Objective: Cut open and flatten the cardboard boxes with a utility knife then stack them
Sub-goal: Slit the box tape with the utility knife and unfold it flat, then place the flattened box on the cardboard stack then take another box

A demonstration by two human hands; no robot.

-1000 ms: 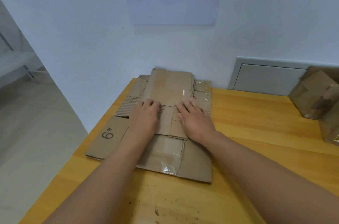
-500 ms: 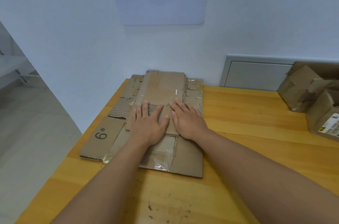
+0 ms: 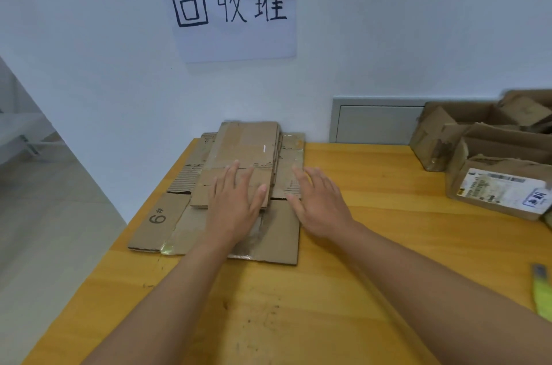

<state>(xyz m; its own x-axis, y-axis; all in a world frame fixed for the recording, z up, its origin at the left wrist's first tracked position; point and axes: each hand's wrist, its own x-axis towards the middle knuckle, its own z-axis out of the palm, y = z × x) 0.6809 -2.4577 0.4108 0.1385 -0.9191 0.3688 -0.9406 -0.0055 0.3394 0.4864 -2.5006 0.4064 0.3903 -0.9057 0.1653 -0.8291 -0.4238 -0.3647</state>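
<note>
A: While both hands are down, what's the stack made of?
B: Flattened cardboard stack [image 3: 239,185], brown corrugated sheets, fluted edges showing on the left, glossy clear tape strips along the near edge and far right. Bottom sheet is stamped "6#". It sits at the far left corner of the wooden bench [image 3: 388,245], against the white wall.
A: Orientation?
B: Top piece is a narrow rectangle, long axis running away from the person toward the wall. Bottom sheet is wider, spreading left to right.
A: Hands?
B: Left hand [image 3: 236,206] flat on the top piece, fingers spread, palm down. Right hand [image 3: 319,203] open, fingers spread, at the stack's right edge, partly over bare bench. Can't tell if it's touching.
A: Change from half a second back?
B: Right hand has slid off the top piece to the right; before, both hands sat side by side on it. Left hand has hardly moved.
A: Anything else?
B: Unflattened boxes [image 3: 493,161] far right, one with a shipping label. Yellow utility knife [image 3: 542,293] at the right edge. Handwritten paper sign [image 3: 233,9] on the wall above the stack
</note>
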